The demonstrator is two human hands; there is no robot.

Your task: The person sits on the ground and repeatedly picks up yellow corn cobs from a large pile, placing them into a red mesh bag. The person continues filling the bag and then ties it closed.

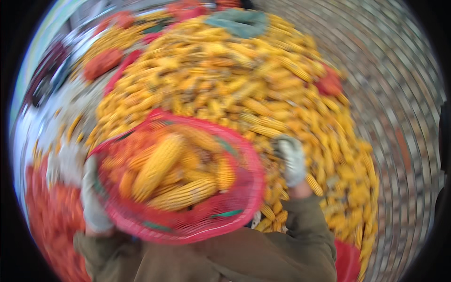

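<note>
A red mesh sack gapes in front of my body, with several yellow ears of corn in its mouth. My left hand, in a pale work glove, grips the sack's left rim. To the right of the sack, my gloved right hand is at the near part of a large heap of corn cobs. Its fingers are blurred and partly hidden, so I cannot tell whether they hold a cob. A single cob lies beside that wrist.
Brick paving borders the heap on the right. A teal mesh bag and a red bag rest on the heap. Filled red mesh sacks stand at left, and another red sack lies farther back.
</note>
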